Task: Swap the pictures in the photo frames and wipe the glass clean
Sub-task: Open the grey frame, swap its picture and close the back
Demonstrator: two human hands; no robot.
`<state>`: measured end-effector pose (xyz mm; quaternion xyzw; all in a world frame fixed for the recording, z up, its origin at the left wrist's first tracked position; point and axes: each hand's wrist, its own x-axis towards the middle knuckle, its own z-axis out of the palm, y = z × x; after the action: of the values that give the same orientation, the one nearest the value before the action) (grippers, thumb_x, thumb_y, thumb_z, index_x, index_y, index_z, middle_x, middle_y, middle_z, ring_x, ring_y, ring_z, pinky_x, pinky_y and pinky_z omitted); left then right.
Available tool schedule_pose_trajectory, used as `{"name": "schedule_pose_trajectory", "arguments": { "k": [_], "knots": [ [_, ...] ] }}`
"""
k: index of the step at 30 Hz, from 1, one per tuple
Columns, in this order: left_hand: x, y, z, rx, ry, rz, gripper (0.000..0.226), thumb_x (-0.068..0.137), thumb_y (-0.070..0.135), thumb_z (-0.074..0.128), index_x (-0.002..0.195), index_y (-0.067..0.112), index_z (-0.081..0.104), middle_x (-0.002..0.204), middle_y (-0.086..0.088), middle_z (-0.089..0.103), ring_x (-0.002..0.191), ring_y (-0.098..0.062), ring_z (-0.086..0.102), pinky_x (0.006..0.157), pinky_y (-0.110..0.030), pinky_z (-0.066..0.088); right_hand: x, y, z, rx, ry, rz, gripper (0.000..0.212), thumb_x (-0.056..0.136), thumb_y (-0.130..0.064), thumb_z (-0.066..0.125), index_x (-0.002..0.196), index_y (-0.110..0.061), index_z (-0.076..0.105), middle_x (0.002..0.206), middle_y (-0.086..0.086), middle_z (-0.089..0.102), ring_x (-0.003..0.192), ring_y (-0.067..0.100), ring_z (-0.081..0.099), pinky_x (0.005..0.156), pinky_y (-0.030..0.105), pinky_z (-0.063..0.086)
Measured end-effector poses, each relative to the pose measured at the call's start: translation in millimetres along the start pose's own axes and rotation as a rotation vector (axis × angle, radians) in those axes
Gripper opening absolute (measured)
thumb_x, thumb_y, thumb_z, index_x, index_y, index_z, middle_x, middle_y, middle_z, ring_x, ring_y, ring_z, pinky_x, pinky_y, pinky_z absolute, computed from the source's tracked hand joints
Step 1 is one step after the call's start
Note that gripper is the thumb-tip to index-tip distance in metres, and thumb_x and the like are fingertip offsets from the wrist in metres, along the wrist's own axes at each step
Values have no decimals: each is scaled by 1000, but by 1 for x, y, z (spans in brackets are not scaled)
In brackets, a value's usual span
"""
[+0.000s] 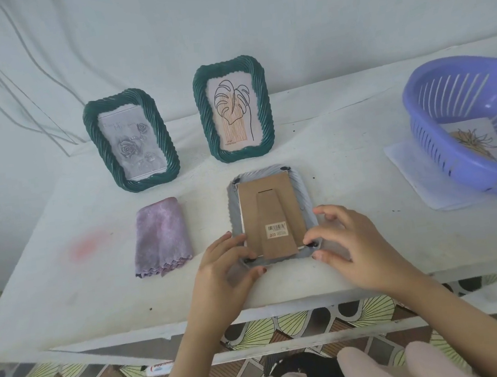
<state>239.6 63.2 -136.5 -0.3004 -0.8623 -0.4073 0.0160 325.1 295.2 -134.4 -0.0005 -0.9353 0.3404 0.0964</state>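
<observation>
Frames: three. Rose frame (131, 140) and leaf frame (233, 112), green, upright at rear of table (65, 289). Face-down frame (269, 204) near front edge, one barcode sticker (276, 230) (print unreadable). Cloth (161, 238): one. Basket (439, 121): one. Left hand (228, 266), right hand (348, 245): apart, each pinching a near corner of face-down frame.

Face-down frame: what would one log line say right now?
frame face-down on table | left hand pinches near-left corner | right hand pinches near-right corner
</observation>
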Motion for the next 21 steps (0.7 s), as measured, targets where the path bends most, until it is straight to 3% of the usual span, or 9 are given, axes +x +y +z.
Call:
{"name": "schedule_pose_trajectory", "arguments": {
  "k": [3, 8, 12, 14, 17, 21],
  "knots": [
    [0, 3, 2, -5, -2, 4, 18, 74, 44, 60, 77, 27, 66, 117, 14, 57, 121, -4, 42, 101, -9, 26, 0, -1, 0, -39, -15, -2, 19, 82, -32, 58, 98, -40, 54, 133, -3, 42, 121, 19, 38, 99, 33, 21],
    [-1, 2, 2, -1, -14, 2, 19, 74, 44, 59, 74, 26, 64, 118, 12, 57, 121, -1, 41, 100, -11, 26, -3, -2, 4, -51, -19, -16, 15, 86, -27, 51, 92, -39, 57, 136, 3, 41, 124, 26, 38, 100, 35, 22],
    [2, 8, 0, -6, -12, -39, 26, 76, 51, 56, 74, 27, 66, 114, 13, 59, 117, 0, 44, 96, -15, 31, -3, -6, 1, 20, -22, 6, 18, 86, -28, 53, 98, -41, 57, 138, -10, 35, 132, 14, 28, 106, 34, 19],
    [7, 11, -1, -10, 20, -74, 29, 73, 56, 56, 74, 28, 66, 106, 17, 60, 111, 6, 44, 91, -10, 31, 0, -10, -2, 68, 32, 2, 26, 84, -33, 51, 108, -37, 56, 136, -16, 38, 130, 5, 29, 107, 31, 21],
    [15, 15, 0, -20, 54, -104, 35, 69, 53, 69, 92, 27, 61, 103, 28, 53, 103, 12, 42, 85, -4, 28, 10, -15, -2, 101, 95, 25, 39, 85, -34, 49, 123, -31, 51, 130, -18, 47, 125, 2, 38, 106, 29, 29],
    [28, 12, 0, -18, -63, -171, 73, 67, 41, 79, 129, 29, 44, 122, 15, 47, 119, -2, 36, 97, -24, 32, 27, -16, 4, 56, 83, 78, 47, 88, -32, 51, 134, -23, 43, 129, -8, 53, 123, 12, 43, 104, 35, 35]
  ]
}}
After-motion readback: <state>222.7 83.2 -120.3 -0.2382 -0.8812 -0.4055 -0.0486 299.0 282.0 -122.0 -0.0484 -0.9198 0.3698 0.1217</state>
